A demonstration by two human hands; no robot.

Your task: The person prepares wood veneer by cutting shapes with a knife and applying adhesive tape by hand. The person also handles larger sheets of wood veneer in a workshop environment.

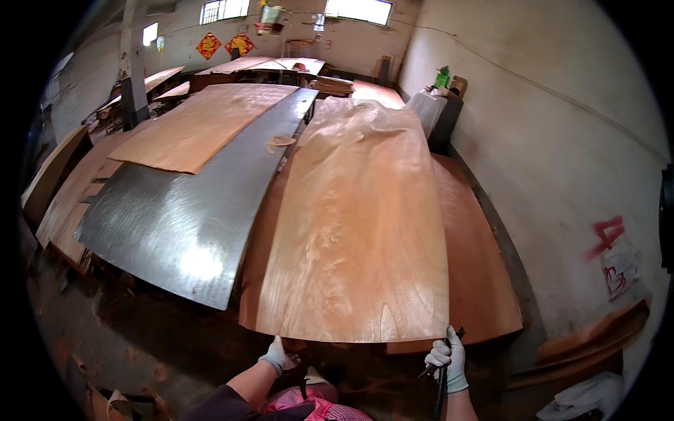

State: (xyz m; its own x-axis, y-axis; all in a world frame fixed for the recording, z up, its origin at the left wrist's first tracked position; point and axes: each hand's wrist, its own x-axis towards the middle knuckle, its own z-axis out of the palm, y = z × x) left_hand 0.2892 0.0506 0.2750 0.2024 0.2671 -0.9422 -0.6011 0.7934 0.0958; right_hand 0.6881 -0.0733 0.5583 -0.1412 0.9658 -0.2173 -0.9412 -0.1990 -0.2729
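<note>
A wide, thin wood veneer sheet (358, 266) stretches away from me, its far end rippled and its near edge toward my body. My left hand (279, 356), in a white glove, pinches that near edge left of the middle. At the near right corner my right hand (449, 359), gloved too, is closed around a dark, narrow stick-like tool (441, 393). Its thumb reaches the veneer corner; whether it also grips the sheet I cannot tell. Beneath lie reddish-brown wood sheets (474, 259), showing out on both sides.
Left of the veneer stands a table with a dark shiny top (175, 224), carrying another veneer sheet (203, 126) and a small curled strip (281, 141). A pale wall (554, 154) runs along the right. Brown sheet scraps (597, 344) and a white plastic bag (586, 396) lie at lower right.
</note>
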